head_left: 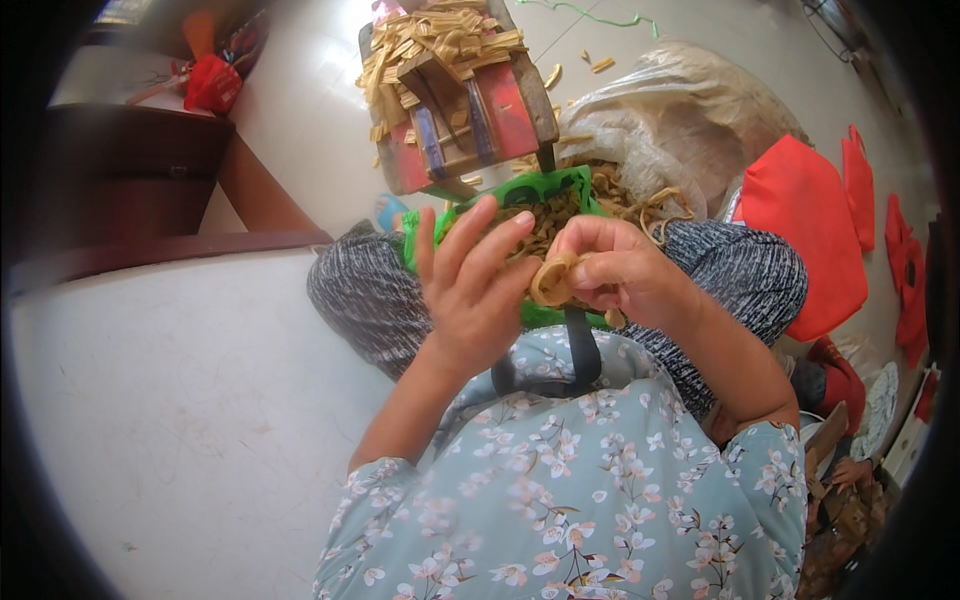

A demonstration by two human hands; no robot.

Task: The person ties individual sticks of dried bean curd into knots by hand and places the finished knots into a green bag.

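"Where do we have the tan coil [551,284]?"
"Mid-frame, pinched in our right hand [632,275]; our left hand [476,285] is spread open, perhaps just touching it."
"What could go wrong?"
"If our pinch slackens, it might uncurl into the green bag [572,184]."
"And around us?"
"White surface [190,400] lower left, bench [505,105] under tan strips [430,45] upper centre, pale floor [310,120] behind."

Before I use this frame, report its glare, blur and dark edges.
Head view: glare whitens the floor left of the stand; the brown furniture blurs toward the left rim; curved black borders close both sides; the right hand and its pinched coil look fairly clear.
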